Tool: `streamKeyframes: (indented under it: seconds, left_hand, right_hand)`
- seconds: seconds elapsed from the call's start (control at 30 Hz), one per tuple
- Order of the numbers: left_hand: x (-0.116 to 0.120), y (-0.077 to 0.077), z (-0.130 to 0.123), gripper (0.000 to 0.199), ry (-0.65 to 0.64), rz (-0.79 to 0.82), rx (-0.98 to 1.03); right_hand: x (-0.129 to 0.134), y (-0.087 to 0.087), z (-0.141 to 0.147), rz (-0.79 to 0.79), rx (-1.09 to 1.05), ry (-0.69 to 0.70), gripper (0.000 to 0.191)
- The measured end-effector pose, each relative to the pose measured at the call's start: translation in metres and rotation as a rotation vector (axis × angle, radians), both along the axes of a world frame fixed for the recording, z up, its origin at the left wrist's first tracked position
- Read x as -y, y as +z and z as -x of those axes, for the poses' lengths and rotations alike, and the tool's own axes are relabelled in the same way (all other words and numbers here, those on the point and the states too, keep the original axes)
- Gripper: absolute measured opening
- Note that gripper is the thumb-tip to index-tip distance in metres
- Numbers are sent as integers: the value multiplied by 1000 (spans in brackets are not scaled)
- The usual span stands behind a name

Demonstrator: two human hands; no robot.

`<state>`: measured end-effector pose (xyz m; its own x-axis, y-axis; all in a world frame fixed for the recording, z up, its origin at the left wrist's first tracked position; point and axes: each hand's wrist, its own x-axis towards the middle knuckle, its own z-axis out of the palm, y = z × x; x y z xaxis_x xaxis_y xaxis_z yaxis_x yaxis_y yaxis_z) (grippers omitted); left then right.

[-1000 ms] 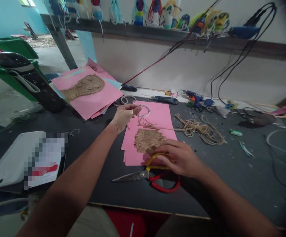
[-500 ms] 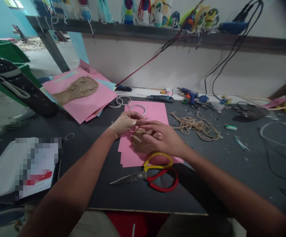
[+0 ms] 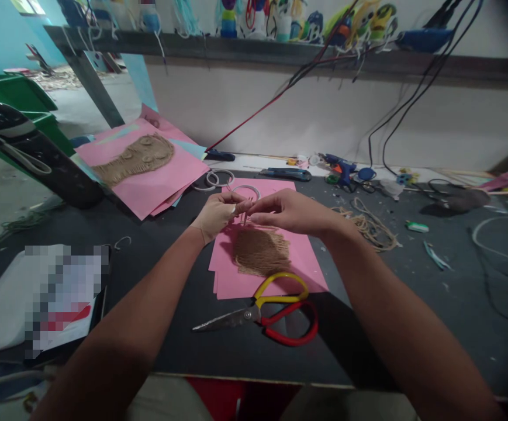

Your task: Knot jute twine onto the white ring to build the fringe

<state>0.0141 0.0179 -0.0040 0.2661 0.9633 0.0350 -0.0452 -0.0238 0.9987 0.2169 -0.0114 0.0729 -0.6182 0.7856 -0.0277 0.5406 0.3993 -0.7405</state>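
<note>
My left hand (image 3: 219,217) is closed, thumb and fingers pinching a short strand of twine (image 3: 245,218) above the pink paper (image 3: 308,263). Close against it, my right hand (image 3: 291,210) has its fingertips pinched at the same strand. Just below both hands, a rounded patch of brown twine strips (image 3: 261,251) lies on the paper. Scissors (image 3: 248,314) with one yellow and one red handle rest partly over the paper's near edge, blades to the left. A loose heap of twine (image 3: 374,225) is partly hidden behind my right wrist.
Pale rings (image 3: 221,178) and a blue cutter knife (image 3: 285,173) lie beyond the paper. A glue gun (image 3: 344,169) is further right. At left are a black bottle (image 3: 56,164), pink sheets (image 3: 183,172) bearing a twine shape, and a dark tray (image 3: 104,280).
My right hand has moved up and away from the twine patch, uncovering it, and its fingers have closed near my left fingertips. The left hand has shifted only slightly.
</note>
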Motion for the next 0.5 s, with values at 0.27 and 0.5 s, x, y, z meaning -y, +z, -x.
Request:
streamKeyframes:
  seconds: [0.27,0.5]
  left_hand:
    - [0,0,-2,31,8,30,-4]
    - [5,4,-3,36,-39,95,2]
  right_hand:
    - [2,-11,-7,194,-154,33,33]
    - [-3,-18,-11,264,-213,39,33]
